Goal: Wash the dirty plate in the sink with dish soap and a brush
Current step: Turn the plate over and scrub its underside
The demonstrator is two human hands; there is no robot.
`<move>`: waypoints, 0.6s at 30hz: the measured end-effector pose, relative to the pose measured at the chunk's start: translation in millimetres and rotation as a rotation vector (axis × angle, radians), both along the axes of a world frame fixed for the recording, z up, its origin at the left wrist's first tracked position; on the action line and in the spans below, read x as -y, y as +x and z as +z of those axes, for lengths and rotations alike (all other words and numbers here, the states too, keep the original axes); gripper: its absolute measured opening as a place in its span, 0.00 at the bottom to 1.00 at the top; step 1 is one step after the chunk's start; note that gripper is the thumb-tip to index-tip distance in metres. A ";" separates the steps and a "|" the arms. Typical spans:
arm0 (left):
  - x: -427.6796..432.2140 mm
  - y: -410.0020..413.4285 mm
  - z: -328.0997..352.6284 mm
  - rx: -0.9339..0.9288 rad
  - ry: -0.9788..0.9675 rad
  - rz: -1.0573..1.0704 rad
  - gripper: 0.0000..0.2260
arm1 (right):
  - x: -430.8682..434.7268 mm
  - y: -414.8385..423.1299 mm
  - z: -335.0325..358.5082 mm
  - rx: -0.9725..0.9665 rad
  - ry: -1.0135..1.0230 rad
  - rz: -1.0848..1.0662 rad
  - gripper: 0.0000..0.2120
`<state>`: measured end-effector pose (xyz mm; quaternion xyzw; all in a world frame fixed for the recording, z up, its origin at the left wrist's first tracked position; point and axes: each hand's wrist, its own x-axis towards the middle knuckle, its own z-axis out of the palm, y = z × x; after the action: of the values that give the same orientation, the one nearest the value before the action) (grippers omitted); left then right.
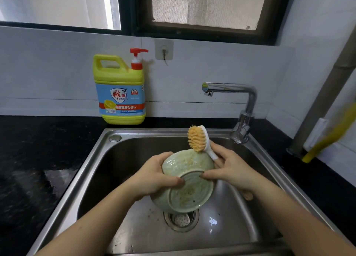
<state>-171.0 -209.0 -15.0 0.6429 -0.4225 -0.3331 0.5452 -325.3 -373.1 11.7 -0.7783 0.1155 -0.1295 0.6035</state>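
1. Both hands grip the plate (185, 182) over the sink (92, 171): the left hand (154, 176) clasps its left rim with the thumb across the underside, and the right hand (231, 171) presses fingertips (204, 175) on the foot ring while also clenching the brush (200, 140) handle
2. Plate: pale green, tilted with its underside and round foot ring facing the camera, upper rim leaning away toward the wall; yellowish residue streaks the base; it hangs just above the drain (181, 220)
3. Brush: white handle, orange bristles; its long axis runs from the right hand up and to the left, head above the plate's far rim, bristles facing left and touching or just beside that rim
4. Soap jug (120, 90): yellow with a red pump whose nozzle points right, standing upright on the black surface (38, 149) behind the sink's left corner, against the wall; the blue label carries Chinese characters in a shield and a red band reading "50%", with a lemon picture; smaller print is too blurred to read
5. Tap (237, 105): chrome, at the sink's back right corner, spout pointing left
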 end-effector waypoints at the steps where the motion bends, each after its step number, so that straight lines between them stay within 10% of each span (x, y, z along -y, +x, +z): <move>1: 0.7 0.1 -0.5 0.002 -0.005 0.020 0.18 | -1.2 1.1 1.9 0.011 -0.011 -0.002 0.36; 4: 0.5 2.9 -0.7 -0.033 -0.058 0.116 0.18 | 0.2 4.7 7.8 0.047 -0.257 -0.124 0.33; 9: 0.6 7.5 -2.5 -0.060 -0.139 0.265 0.18 | 8.0 2.2 2.4 0.061 -1.226 -0.402 0.19; 18: 2.3 2.9 -3.6 0.020 -0.117 0.246 0.17 | -23.9 13.3 4.1 0.040 -1.342 -0.430 0.23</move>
<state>-168.1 -211.3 -18.6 0.6603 -0.3646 -0.2320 0.6142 -312.0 -349.2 15.8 -0.9398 0.1510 -0.3034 -0.0441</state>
